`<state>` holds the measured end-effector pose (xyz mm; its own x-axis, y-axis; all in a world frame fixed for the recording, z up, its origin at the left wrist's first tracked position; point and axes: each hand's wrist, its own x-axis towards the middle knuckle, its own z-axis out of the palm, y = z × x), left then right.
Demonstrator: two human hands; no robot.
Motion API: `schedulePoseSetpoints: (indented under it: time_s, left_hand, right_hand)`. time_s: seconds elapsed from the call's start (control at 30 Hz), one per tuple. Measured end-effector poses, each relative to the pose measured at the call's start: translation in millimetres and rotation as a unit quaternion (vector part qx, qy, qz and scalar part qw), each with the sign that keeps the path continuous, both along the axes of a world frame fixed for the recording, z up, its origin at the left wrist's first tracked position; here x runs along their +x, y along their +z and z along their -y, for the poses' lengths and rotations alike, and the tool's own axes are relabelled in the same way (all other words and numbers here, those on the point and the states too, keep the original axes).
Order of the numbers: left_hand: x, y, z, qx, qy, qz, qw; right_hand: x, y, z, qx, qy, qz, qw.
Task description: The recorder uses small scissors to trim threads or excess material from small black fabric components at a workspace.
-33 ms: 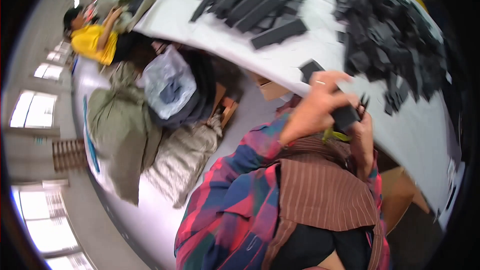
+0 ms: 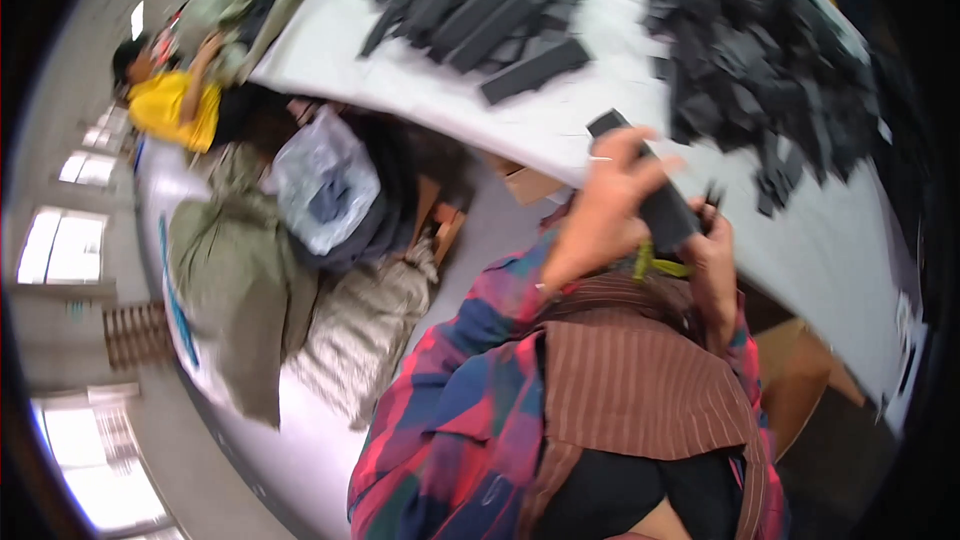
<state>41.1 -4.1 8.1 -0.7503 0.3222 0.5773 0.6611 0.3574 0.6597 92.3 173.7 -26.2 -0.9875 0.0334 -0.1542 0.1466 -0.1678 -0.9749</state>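
Observation:
A dark grey strip [image 2: 668,212], folded like cloth, is held slanting over the table's near edge. My left hand [image 2: 612,195] is closed round its upper part, thumb below and fingers across the top. My right hand [image 2: 712,258] is at its lower end, the fingers closed on a small tool with dark pointed tips [image 2: 713,195] that looks like thread snips. Its fingers are blurred, and most of the tool is hidden. A yellow-green band [image 2: 655,265] shows between my hands by the apron; what it belongs to is unclear.
On the white table [image 2: 420,90] lie a pile of dark grey strips [image 2: 480,15] and a larger heap [image 2: 760,60] to the right. Left of me stand a plastic-lined bag [image 2: 325,180] and sacks [image 2: 235,280]. A person in yellow [image 2: 180,105] works farther left. A cardboard box [image 2: 795,370] sits under the table.
The strip has turned a little and more of its face shows between my hands. My left hand has moved slightly left and down along with it. The whole view has shifted a little.

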Motion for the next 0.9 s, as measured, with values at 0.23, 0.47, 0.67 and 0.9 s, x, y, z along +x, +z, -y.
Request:
schedulePoseSetpoints:
  time_s: [0.23,0.47,0.67,0.9]
  left_hand:
    - [-1.1,-32.3,34.7,0.316,-0.133,0.531,0.775]
    - [-12.6,-34.4,16.9,0.426,-0.137,0.524,0.725]
    - [-21.1,-31.4,1.8,0.412,-0.097,0.536,0.73]
    - [-17.1,-51.1,2.5,0.461,-0.098,0.572,0.671]
  right_hand:
    - [0.0,5.6,16.1,0.118,-0.04,-0.134,0.983]
    - [7.7,3.2,17.8,0.253,-0.067,-0.213,0.941]
    - [9.8,-2.0,24.6,0.325,-0.108,-0.256,0.904]
    - [11.7,-1.6,20.0,0.389,-0.143,-0.283,0.865]
